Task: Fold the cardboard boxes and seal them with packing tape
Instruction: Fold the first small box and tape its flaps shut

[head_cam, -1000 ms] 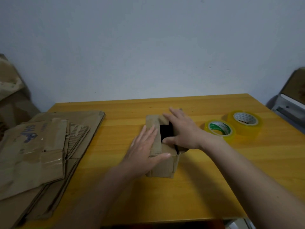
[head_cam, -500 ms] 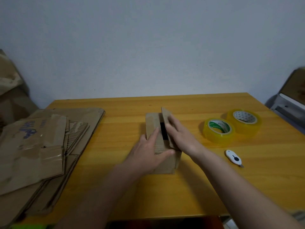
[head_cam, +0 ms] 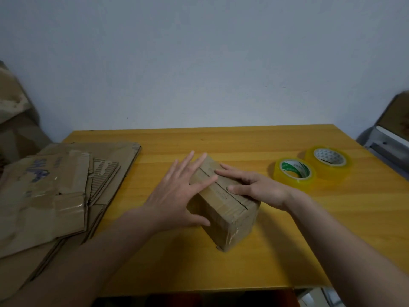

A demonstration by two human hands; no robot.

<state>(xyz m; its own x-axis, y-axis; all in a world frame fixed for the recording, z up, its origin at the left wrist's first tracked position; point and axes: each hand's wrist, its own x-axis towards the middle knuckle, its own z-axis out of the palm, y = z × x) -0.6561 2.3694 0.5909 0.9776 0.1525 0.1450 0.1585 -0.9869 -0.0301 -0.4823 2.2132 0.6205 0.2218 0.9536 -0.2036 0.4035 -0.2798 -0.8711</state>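
A small brown cardboard box (head_cam: 230, 220) stands in the middle of the yellow wooden table (head_cam: 276, 251), turned at an angle, its two top flaps folded down and meeting along a seam. My left hand (head_cam: 174, 196) lies flat with straight fingers on the left flap and the box's left side. My right hand (head_cam: 254, 187) presses the right flap down with straight fingers from the right. Two rolls of clear packing tape lie to the right: one with a green and white core (head_cam: 293, 173), one with a white core (head_cam: 328, 161).
A pile of flattened cardboard boxes (head_cam: 51, 196) covers the table's left end and hangs over its edge. More crumpled cardboard (head_cam: 13, 120) leans at the far left. A grey object (head_cam: 391, 138) stands beyond the table's right corner. A pale wall rises behind.
The right flap, upright half a second ago, now lies flat and the dark opening is covered. The box has turned at an angle. The small white cutter is hidden behind my right forearm.
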